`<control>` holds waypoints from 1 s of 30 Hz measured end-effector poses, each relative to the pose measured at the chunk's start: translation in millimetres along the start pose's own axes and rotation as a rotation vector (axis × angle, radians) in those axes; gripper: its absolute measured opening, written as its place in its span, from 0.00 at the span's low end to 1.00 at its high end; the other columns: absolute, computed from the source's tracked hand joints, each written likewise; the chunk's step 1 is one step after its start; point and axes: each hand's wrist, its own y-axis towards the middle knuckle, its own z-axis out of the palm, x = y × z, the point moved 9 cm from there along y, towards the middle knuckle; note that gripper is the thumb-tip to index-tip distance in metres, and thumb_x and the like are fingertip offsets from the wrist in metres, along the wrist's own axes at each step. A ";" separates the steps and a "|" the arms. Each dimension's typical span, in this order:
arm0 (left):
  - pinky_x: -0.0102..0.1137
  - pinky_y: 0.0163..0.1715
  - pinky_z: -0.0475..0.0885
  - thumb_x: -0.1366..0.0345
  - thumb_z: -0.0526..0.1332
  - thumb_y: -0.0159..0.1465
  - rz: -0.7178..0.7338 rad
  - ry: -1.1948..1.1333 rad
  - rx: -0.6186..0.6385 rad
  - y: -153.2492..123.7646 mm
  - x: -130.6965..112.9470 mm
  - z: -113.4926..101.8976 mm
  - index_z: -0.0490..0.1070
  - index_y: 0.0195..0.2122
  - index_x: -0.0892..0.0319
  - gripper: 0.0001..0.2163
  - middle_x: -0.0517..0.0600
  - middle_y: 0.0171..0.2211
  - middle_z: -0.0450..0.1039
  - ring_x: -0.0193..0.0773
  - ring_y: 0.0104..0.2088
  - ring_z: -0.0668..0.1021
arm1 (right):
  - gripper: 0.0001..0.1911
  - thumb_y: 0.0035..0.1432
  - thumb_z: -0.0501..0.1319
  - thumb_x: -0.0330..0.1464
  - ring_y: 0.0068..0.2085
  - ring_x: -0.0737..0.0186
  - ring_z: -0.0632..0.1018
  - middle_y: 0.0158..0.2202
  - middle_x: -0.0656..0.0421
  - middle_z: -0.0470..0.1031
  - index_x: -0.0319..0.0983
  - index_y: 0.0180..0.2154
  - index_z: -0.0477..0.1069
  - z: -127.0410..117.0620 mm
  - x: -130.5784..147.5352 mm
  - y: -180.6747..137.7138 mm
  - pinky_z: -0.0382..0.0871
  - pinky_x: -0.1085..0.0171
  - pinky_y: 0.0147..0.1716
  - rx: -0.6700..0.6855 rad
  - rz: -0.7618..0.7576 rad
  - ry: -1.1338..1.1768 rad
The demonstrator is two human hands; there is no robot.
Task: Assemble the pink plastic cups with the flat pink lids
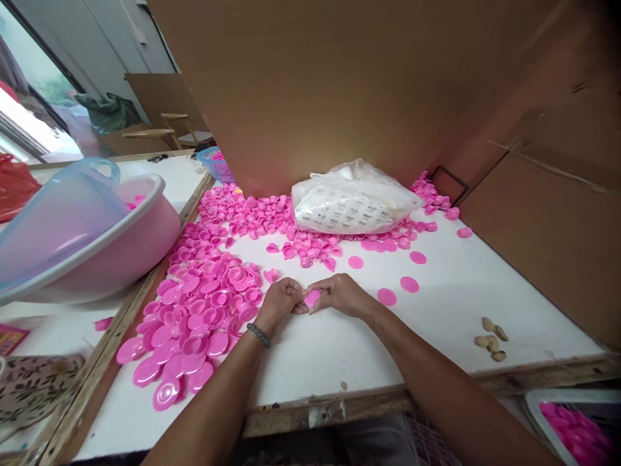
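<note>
Both my hands meet over the white table (436, 304), pinching one small pink plastic cap (312, 297) between them. My left hand (280, 299), with a beaded bracelet at the wrist, has its fingers curled on the cap's left side. My right hand (342, 293) closes on its right side. A big heap of pink lids and caps (198, 317) lies just left of my hands. Three single pink discs (387, 296) rest to the right.
A clear plastic bag of white pieces (352, 200) lies at the back among more pink caps. A pink basin (111, 246) with a pale blue lid stands at left. Several nut shells (492, 336) lie right. Cardboard walls enclose the back and right. A tray of pink caps (577, 427) sits lower right.
</note>
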 end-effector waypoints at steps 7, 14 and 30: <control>0.25 0.20 0.71 0.66 0.72 0.39 -0.044 -0.002 0.085 -0.3 -0.4 5.4 0.62 0.28 0.62 0.20 0.43 0.17 0.68 0.31 0.18 0.75 | 0.23 0.37 0.69 0.39 0.30 0.64 0.73 0.27 0.60 0.76 0.39 0.39 0.77 7.4 -14.1 0.2 0.67 0.67 0.32 0.094 0.114 0.193; 0.24 0.16 0.66 0.62 0.71 0.40 -0.001 0.056 0.076 -4.3 -6.7 11.6 0.62 0.28 0.61 0.20 0.42 0.14 0.66 0.31 0.15 0.71 | 0.21 0.40 0.67 0.41 0.29 0.63 0.74 0.27 0.61 0.76 0.38 0.37 0.77 4.3 -2.5 -3.0 0.67 0.67 0.30 0.078 0.075 0.089; 0.29 0.21 0.64 0.56 0.56 0.57 0.352 0.913 -0.678 -82.9 -97.8 -82.2 0.67 0.37 0.58 0.12 0.50 0.29 0.71 0.38 0.26 0.72 | 0.13 0.59 0.52 0.32 0.29 0.62 0.72 0.28 0.55 0.72 0.39 0.29 0.74 -65.2 -6.7 -13.5 0.59 0.65 0.25 -0.292 0.173 -0.629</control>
